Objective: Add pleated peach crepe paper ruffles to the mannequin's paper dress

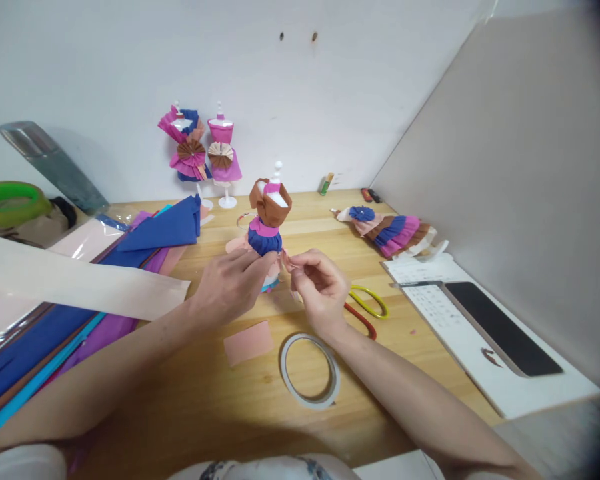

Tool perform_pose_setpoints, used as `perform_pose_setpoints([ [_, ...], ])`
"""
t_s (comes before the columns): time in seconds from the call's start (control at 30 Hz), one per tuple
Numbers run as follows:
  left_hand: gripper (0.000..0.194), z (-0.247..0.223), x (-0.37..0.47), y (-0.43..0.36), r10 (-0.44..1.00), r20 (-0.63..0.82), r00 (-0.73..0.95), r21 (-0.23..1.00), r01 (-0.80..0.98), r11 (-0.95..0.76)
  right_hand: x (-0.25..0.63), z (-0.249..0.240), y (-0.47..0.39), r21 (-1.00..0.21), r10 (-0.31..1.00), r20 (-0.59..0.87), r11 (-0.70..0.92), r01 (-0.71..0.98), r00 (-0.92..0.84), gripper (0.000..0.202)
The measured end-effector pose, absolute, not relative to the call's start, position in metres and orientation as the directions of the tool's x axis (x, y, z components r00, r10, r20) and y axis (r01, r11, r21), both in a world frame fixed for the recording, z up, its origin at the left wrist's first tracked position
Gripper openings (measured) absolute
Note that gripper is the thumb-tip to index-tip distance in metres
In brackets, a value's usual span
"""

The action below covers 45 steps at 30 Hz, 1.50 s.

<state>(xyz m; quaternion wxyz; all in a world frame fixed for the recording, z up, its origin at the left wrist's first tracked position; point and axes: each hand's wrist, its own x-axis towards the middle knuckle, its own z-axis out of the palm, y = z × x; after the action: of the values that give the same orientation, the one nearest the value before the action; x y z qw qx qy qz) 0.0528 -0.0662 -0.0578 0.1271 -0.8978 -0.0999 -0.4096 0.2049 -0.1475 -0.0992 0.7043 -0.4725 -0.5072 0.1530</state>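
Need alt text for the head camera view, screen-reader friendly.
Two bare hands, left and right, work at the skirt of a small dress form in brown, pink and blue paper on a wooden table. Two dressed forms stand behind; colored paper lies at left, a tape roll in front, and a phone at right.

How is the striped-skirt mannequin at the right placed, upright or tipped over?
Tipped over: the mannequin lies along the table, neck toward the left, skirt toward the right.

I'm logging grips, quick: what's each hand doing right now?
Left hand: fingers curled at the small mannequin; grip cannot be told.
Right hand: fingertips closed, pinching pink paper.
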Motion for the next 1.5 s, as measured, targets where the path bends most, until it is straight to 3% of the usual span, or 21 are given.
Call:
perform_pose_setpoints([
  [0.13,0.017,-0.061,0.054,-0.064,0.104,0.761,0.64,-0.076,0.247,-0.966,0.204,-0.099,-0.146,-0.789,0.714,0.608,0.494,0.364,0.348,0.01],
  [0.5,0.02,-0.061,0.05,-0.064,0.329,0.733,0.595,0.319,0.126,-0.939,0.197,-0.094,-0.141,-0.735,0.707,0.652,0.5,0.458,0.275,0.013],
  [0.87,0.024,-0.062,0.048,-0.065,0.37,0.688,0.625,0.376,0.13,-0.917,0.198,-0.091,-0.143,-0.709,0.711,0.66,0.484,0.513,0.243,0.015],
  [1.03,0.032,-0.065,0.045,-0.063,0.234,0.694,0.681,0.23,0.099,-0.968,0.198,-0.09,-0.143,-0.696,0.713,0.665,0.484,0.531,0.222,0.019],
  [1.13,0.025,-0.06,0.044,-0.063,0.269,0.797,0.54,0.224,0.148,-0.963,0.199,-0.089,-0.144,-0.673,0.711,0.679,0.503,0.543,0.184,0.019],
  [1.27,0.021,-0.047,0.042,-0.057,0.455,0.808,0.374,0.359,0.299,-0.884,0.201,-0.087,-0.145,-0.59,0.682,0.724,0.537,0.603,0.1,0.02],
  [1.43,0.061,-0.035,0.054,-0.043,0.558,0.654,0.511,0.471,0.302,-0.829,0.202,-0.089,-0.145,-0.374,0.609,0.792,0.527,0.763,-0.032,0.021],
  [1.5,0.066,-0.033,0.06,-0.04,0.601,0.571,0.559,0.561,0.27,-0.783,0.203,-0.091,-0.145,-0.246,0.572,0.815,0.489,0.837,-0.095,0.021],
])
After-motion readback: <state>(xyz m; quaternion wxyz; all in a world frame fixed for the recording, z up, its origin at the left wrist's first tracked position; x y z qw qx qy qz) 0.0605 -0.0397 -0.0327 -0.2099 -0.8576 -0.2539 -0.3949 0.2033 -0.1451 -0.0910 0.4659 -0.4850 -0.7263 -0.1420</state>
